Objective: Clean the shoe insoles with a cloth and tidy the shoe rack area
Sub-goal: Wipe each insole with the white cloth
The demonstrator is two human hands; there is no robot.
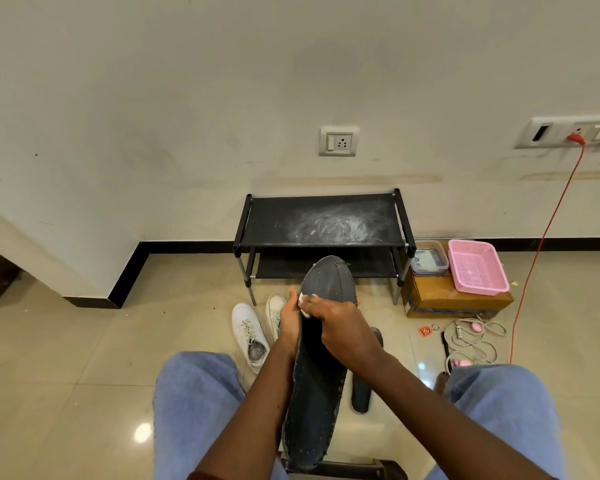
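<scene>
1. Seated person, blue-jeaned knees at 7 and 5 o'clock, both bare forearms reaching to frame centre.
2. Dark grey insole (321, 368) held up lengthwise at centre, toe end toward 12 o'clock, heel end near 6 o'clock, dotted with small perforations.
3. Left hand (289, 322) grips the insole's left edge around its upper-middle, fingers wrapped behind it.
4. Right hand (343, 327) is clenched on a small white cloth (303, 301), pressing it on the insole's face; only a bit of cloth shows at the knuckles.
5. Second dark insole (362, 393) lies on the tiled floor (84, 341), just at 3 o'clock of the held one.
6. Two white sneakers (250, 336) on the floor at 9 o'clock of the hands, the right one partly hidden behind the left hand.
7. Black two-tier shoe rack (323, 223) against the wall at 12 o'clock; top shelf smeared with white dust, no shoes on it.
8. At 2 o'clock: pink basket (477, 266) and clear lidded container (428, 258) on a brown box (458, 299).
9. At 3 o'clock: key tag (425, 330), tangled grey cable (475, 341), and red cord (541, 244) running up to a wall socket (574, 131).
</scene>
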